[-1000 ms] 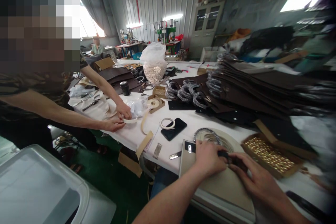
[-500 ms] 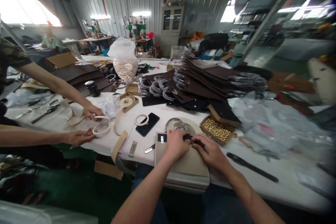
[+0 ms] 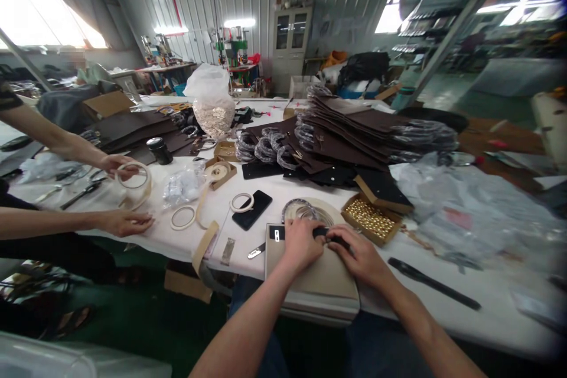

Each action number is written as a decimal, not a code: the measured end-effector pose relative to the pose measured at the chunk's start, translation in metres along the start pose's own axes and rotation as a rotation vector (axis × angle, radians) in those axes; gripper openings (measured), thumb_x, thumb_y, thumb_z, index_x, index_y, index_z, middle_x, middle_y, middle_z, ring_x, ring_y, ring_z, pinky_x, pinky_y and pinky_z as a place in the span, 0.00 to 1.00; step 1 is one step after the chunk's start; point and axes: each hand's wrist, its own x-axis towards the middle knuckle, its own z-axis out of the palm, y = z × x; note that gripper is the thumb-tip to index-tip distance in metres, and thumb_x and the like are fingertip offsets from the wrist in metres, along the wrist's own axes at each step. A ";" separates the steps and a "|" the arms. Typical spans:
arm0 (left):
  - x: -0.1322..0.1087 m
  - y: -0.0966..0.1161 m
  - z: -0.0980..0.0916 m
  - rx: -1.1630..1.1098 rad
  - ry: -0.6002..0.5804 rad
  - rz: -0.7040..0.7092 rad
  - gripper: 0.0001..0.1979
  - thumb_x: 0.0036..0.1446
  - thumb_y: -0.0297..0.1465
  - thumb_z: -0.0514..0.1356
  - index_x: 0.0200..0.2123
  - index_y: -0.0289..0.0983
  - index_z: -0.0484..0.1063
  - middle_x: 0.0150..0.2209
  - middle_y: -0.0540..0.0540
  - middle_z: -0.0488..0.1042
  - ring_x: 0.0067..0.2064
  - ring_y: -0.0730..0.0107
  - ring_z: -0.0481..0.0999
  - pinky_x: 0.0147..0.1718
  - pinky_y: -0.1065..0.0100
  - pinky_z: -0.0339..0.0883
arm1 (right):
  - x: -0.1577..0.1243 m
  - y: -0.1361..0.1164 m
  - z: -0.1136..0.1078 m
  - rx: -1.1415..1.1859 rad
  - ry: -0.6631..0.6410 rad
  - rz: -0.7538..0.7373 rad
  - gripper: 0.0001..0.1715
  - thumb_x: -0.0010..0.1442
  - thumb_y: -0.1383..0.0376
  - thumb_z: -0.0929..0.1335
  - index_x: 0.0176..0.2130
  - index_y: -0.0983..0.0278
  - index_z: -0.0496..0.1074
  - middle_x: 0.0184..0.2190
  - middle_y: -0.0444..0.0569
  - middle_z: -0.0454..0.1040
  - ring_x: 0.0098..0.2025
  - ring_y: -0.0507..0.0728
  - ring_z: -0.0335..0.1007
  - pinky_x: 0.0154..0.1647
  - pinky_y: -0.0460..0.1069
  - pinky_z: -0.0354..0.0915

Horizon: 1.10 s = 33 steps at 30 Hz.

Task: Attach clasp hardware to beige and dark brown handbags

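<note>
Pinching the black strap atop the beige boxy bag, left hand and right hand sit close together in narrow grips, apparently working its end, and the next move seems to call for firm, precise finger pressure right there!

Before us: workpiece at the table's near edge, strap in our left hand and right hand. Left of it: phone, tape roll partly on that, second roll farther left. Right: box, studs inside; bar nearer us. Behind: panel stack, sack to its left.
</note>
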 end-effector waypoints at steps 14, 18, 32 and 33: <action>0.002 0.000 -0.004 0.026 -0.114 0.008 0.22 0.69 0.34 0.63 0.64 0.48 0.81 0.61 0.45 0.84 0.66 0.48 0.76 0.71 0.45 0.59 | -0.002 -0.008 -0.003 0.060 0.016 0.024 0.13 0.79 0.55 0.68 0.54 0.57 0.80 0.57 0.58 0.78 0.61 0.69 0.76 0.66 0.65 0.73; 0.010 -0.007 0.001 0.024 -0.146 0.037 0.24 0.68 0.34 0.65 0.65 0.50 0.80 0.63 0.47 0.83 0.67 0.47 0.76 0.73 0.45 0.56 | -0.003 -0.006 -0.005 0.091 0.033 0.035 0.11 0.79 0.55 0.71 0.54 0.57 0.79 0.58 0.57 0.77 0.61 0.68 0.75 0.64 0.63 0.72; 0.010 -0.002 0.000 0.032 -0.131 0.041 0.23 0.64 0.38 0.70 0.62 0.51 0.82 0.59 0.48 0.85 0.64 0.47 0.78 0.70 0.48 0.58 | -0.005 -0.003 -0.005 0.128 -0.015 0.118 0.19 0.79 0.52 0.71 0.62 0.56 0.74 0.51 0.51 0.80 0.41 0.61 0.71 0.46 0.56 0.70; 0.011 -0.003 0.001 0.031 -0.126 0.041 0.23 0.64 0.38 0.70 0.62 0.52 0.82 0.59 0.48 0.85 0.64 0.47 0.78 0.70 0.47 0.58 | -0.004 -0.003 -0.005 0.129 -0.018 0.113 0.18 0.79 0.52 0.71 0.62 0.56 0.75 0.52 0.52 0.80 0.41 0.61 0.71 0.46 0.56 0.70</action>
